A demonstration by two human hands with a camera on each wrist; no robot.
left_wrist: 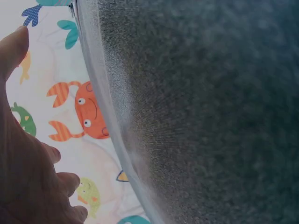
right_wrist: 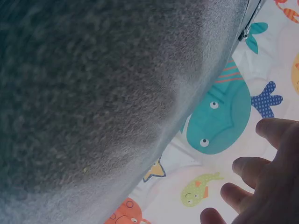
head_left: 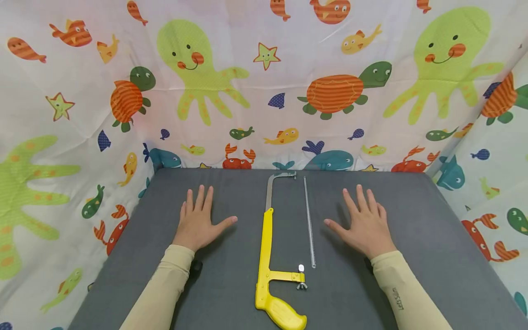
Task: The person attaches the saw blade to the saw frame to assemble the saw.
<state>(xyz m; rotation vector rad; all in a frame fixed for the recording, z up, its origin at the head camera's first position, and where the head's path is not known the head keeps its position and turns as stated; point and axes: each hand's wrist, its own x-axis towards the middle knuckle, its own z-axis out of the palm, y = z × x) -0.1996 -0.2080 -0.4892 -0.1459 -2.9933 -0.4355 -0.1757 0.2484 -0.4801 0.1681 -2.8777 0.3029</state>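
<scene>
A yellow-handled hacksaw frame (head_left: 266,247) lies on the grey table between the two hands, its grip toward the near edge and its metal arm toward the back. Just right of it lies a thin, separate hacksaw blade (head_left: 309,222). My left hand (head_left: 200,223) is left of the frame, fingers straight and spread, thumb pointing at the frame. On the other side, my right hand (head_left: 365,225) has spread fingers too, its thumb nearest the blade. Neither hand touches a tool. Both wrist views show part of the left hand (left_wrist: 28,163) and right hand (right_wrist: 266,172) with nothing held.
A grey cloth-covered table (head_left: 231,275) spans the area under the hands. Behind it and at both sides hangs a white curtain (head_left: 268,105) printed with sea animals. A wing nut (head_left: 302,286) sticks out from the frame's short yellow arm.
</scene>
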